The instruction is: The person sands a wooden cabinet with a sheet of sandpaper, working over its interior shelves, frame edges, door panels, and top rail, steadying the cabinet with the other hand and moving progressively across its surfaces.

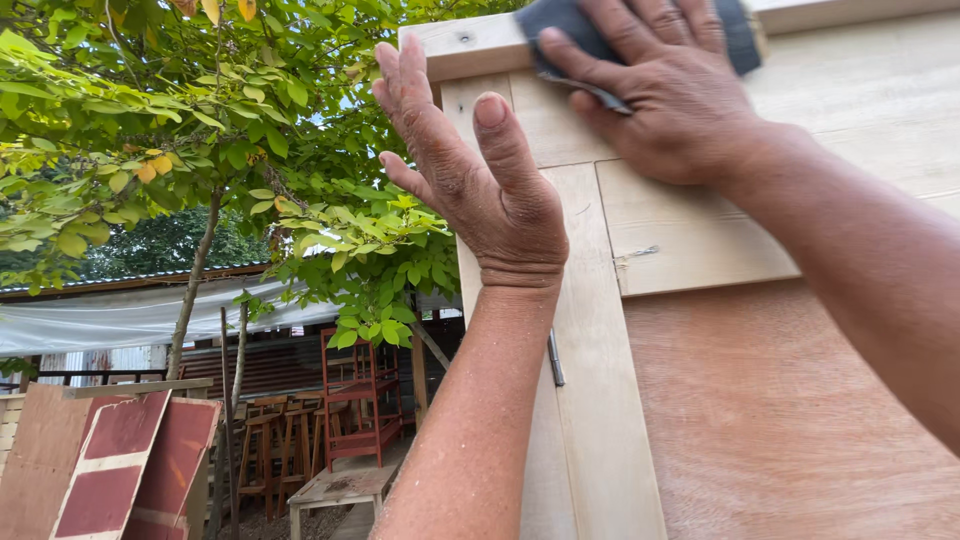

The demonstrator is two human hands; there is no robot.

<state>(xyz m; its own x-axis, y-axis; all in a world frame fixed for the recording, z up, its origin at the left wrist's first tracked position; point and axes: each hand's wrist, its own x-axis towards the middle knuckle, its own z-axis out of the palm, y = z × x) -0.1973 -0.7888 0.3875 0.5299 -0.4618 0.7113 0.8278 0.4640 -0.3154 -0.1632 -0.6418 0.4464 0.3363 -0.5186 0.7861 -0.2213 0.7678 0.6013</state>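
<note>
An upright piece of pale bare-wood furniture [600, 400] fills the right half of the view, with a reddish plywood panel [770, 420] set in it. My right hand [660, 95] presses a dark grey sanding pad [560, 30] flat against the wood near the top rail [470, 45]. My left hand [470, 170] is open, fingers spread and pointing up, its palm resting against the left edge of the frame's upright post just below the top corner. A small metal hinge pin [555, 358] shows on the post beside my left forearm.
A leafy tree [200, 130] stands at the left. Below it are red-stained wooden chairs or shelves [355, 400], a low wooden bench [340, 488], red-and-pale panels [120, 470] leaning at lower left, and a shed roof with white sheeting [130, 320].
</note>
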